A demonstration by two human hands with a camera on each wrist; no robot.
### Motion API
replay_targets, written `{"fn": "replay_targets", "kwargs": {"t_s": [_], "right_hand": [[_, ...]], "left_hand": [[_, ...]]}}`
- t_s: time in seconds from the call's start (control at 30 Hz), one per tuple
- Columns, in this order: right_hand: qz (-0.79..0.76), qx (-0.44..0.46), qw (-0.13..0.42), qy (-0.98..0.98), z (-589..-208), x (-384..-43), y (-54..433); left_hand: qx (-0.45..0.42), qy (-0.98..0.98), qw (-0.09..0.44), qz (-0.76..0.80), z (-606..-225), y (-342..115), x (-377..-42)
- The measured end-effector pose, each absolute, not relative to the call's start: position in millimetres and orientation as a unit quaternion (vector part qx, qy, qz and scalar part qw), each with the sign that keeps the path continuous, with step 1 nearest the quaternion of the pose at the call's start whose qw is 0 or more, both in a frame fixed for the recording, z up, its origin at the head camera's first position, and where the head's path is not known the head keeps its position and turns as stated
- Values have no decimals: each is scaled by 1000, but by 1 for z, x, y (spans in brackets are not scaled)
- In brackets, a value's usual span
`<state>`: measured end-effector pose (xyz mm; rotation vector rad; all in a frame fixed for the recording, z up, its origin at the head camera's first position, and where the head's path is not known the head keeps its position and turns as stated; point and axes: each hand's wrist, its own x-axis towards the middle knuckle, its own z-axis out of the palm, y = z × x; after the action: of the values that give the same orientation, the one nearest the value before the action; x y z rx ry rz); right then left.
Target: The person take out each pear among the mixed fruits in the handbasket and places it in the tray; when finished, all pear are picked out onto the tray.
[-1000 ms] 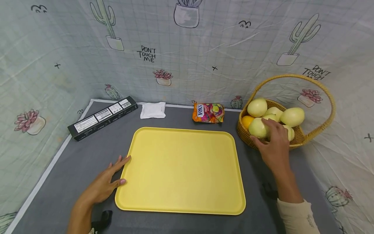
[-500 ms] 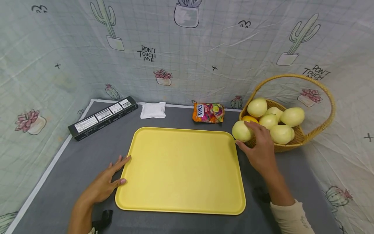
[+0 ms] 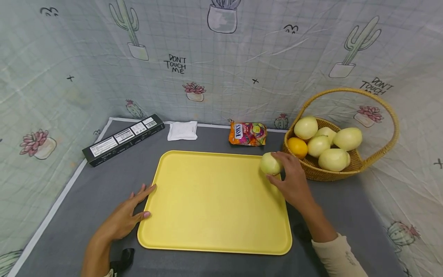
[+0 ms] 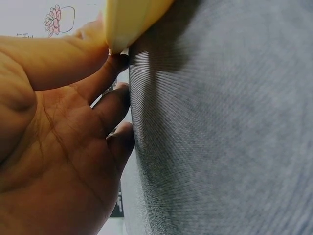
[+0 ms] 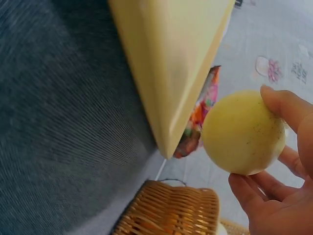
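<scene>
My right hand (image 3: 290,182) pinches a round pale yellow-green fruit (image 3: 270,164) between thumb and fingers, over the far right corner of the yellow tray (image 3: 214,200). In the right wrist view the fruit (image 5: 244,132) shows small dark specks, with fingertips on opposite sides of it. My left hand (image 3: 121,217) rests at the tray's left edge, its fingers extended and the thumb on the rim. The left wrist view shows the left thumb (image 4: 68,61) against the tray's edge (image 4: 129,22). A wicker basket (image 3: 320,175) at the right holds several similar fruits (image 3: 333,159) and an orange (image 3: 297,147).
Along the back of the grey table lie a long black box (image 3: 123,139), a white packet (image 3: 182,130) and an orange FOX'S candy bag (image 3: 247,134). The basket's tall handle (image 3: 346,89) arches upward. Patterned cloth walls surround the table.
My right hand has lifted the fruit out of the basket and carried it left to above the tray's corner, uncovering the orange. The left hand stays at the tray's edge.
</scene>
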<state>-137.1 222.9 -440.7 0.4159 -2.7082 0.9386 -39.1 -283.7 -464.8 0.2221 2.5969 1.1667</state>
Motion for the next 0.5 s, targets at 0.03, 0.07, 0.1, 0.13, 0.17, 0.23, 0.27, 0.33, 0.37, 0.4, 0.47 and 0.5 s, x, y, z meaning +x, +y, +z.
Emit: {"fn": "replay_targets", "kwargs": {"t_s": [0.03,0.07,0.1,0.13,0.17,0.23,0.27,0.33,0.37,0.4,0.47,0.5], "right_hand": [[322,140,113,-930,-442,-138,223],[322,138,103,-931,-443,-138,222],[322,135,94,-932,-445,-139,222],[321,133,85,-934,-446,-139,222],[320,130,77,-935,-447,-140,222],[316,128,65,-938,-449,-141,222],[315,127,62,-939,-449,-142,221],[311,128,60,-940,-451,-143,221],[311,128,60,-940,-451,-144,221],[311,129,60,-940,-451,-145,221],[310,129,62,-940,-451,-146,221],[309,130,62,-940,-452,-146,220]], "left_hand": [[77,900,144,404,-465,-283,-39],[77,900,144,405,-465,-283,-39],[76,900,144,405,-466,-283,-39],[76,900,145,405,-466,-283,-39],[76,900,143,405,-466,-283,-39],[77,900,141,406,-466,-283,-39],[77,900,139,406,-466,-283,-40],[79,900,136,407,-466,-283,-40],[81,900,134,408,-466,-283,-40],[82,899,133,408,-467,-283,-40],[82,900,133,408,-467,-283,-40],[81,900,134,408,-467,-283,-40]]}}
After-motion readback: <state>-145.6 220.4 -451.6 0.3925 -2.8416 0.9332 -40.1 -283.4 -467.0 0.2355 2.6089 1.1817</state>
